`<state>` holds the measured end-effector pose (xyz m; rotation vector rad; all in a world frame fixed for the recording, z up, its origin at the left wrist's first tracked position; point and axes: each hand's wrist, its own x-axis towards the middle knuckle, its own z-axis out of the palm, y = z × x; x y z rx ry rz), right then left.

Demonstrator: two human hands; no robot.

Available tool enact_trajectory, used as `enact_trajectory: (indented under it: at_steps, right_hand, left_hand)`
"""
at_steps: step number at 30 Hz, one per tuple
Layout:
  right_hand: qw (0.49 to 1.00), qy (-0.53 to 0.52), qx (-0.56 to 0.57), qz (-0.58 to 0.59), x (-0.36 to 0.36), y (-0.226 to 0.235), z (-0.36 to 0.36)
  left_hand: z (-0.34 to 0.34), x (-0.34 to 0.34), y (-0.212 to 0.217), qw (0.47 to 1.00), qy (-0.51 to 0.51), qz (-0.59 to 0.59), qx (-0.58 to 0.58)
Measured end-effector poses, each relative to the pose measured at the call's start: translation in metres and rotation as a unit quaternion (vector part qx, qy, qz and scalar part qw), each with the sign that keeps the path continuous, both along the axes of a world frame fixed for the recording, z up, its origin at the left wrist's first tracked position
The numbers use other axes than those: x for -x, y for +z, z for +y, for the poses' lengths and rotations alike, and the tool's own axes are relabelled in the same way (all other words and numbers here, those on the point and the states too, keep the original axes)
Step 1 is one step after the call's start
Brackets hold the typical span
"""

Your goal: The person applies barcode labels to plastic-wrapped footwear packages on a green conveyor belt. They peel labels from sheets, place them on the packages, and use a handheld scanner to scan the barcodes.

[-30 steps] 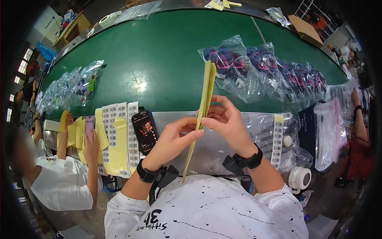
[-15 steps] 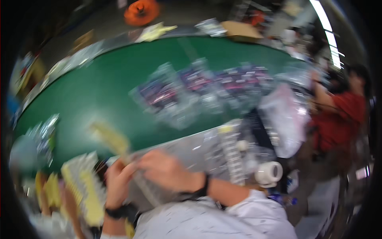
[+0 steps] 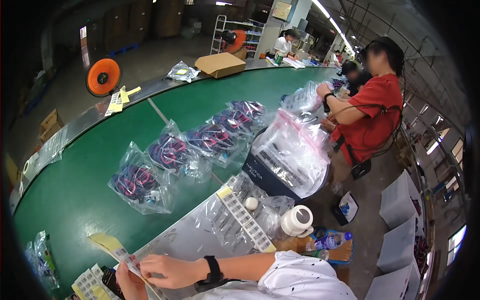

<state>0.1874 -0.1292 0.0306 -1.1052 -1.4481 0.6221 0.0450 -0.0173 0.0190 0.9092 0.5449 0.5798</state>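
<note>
My left hand [image 3: 130, 283] is closed on a long strip of printed labels [image 3: 114, 247] with yellow backing, near the lower edge of the view. The strip slants up and away to the left, over the edge of the green surface. Beside it my right hand [image 3: 172, 271] has its fingers bent and pinched at the strip, against the left hand's fingertips; whether a single label is between them cannot be made out. More label sheets [image 3: 92, 284] lie just left of my left hand. Another label strip [image 3: 245, 220] rests on clear bags on the metal ledge [image 3: 187, 227].
Clear bags of dark and pink goods [image 3: 134, 181] line the green conveyor belt [image 3: 85, 185]. A dark box stuffed with plastic bags [image 3: 290, 155], a white jug [image 3: 296, 220] and a bottle [image 3: 332, 240] stand to my right. A person in red [image 3: 375, 105] works farther right.
My view has swung to the right, so the belt, bags and person in red appear farther left. Both hands remain together at the label strip.
</note>
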Motion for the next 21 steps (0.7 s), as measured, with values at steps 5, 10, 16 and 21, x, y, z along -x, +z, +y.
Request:
enact_trajectory:
  at_steps: [5,10,16,21]
  right_hand:
    - [0.993,0.015,-0.085,-0.078,0.009,-0.013,-0.016]
    - [0.994,0.059,0.074,0.050,0.002,-0.008,-0.049]
    - [0.973,0.009,0.190,0.129,-0.032,0.013,-0.098]
    - [0.973,-0.057,0.212,0.065,-0.060,0.017,-0.133]
  left_hand:
    - [0.013,0.002,-0.011,0.992,0.084,0.029,0.086]
    - [0.022,0.009,-0.010,0.990,0.133,0.019,0.039]
    - [0.011,-0.005,-0.006,0.988,0.143,0.003,0.059]
    - [0.041,0.000,-0.011,0.986,0.161,-0.010,0.030]
